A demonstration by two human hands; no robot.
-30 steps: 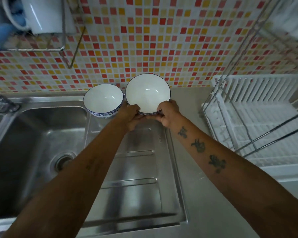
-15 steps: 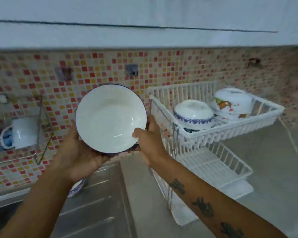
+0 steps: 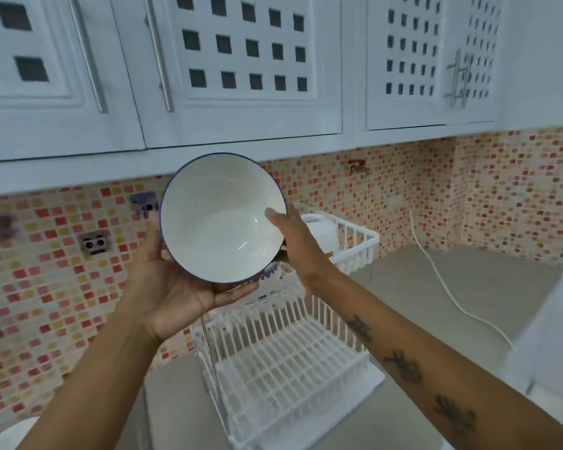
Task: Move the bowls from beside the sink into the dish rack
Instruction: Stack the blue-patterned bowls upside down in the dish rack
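A white bowl with a thin blue rim (image 3: pixel 221 219) is held up in the air, its inside tilted toward me. My left hand (image 3: pixel 176 287) cups it from below and my right hand (image 3: pixel 294 241) grips its right edge. Behind and below the bowl stands the white two-tier dish rack (image 3: pixel 283 368). Its upper tier (image 3: pixel 358 251) is mostly hidden by the bowl and my right hand, and an upturned white bowl (image 3: pixel 320 230) shows in it. The rim of another white bowl (image 3: pixel 10 433) peeks in at the bottom left corner.
White wall cabinets with bar handles (image 3: pixel 163 60) hang just above the held bowl. A mosaic tile wall (image 3: pixel 46 271) runs behind. A white cable (image 3: pixel 442 287) trails across the grey counter (image 3: pixel 436 297) to the right of the rack.
Both hands have lifted the bowl from beside the sink and carried it up and right, in front of the rack's upper tier. My view has swung up from the sink to the cabinets.
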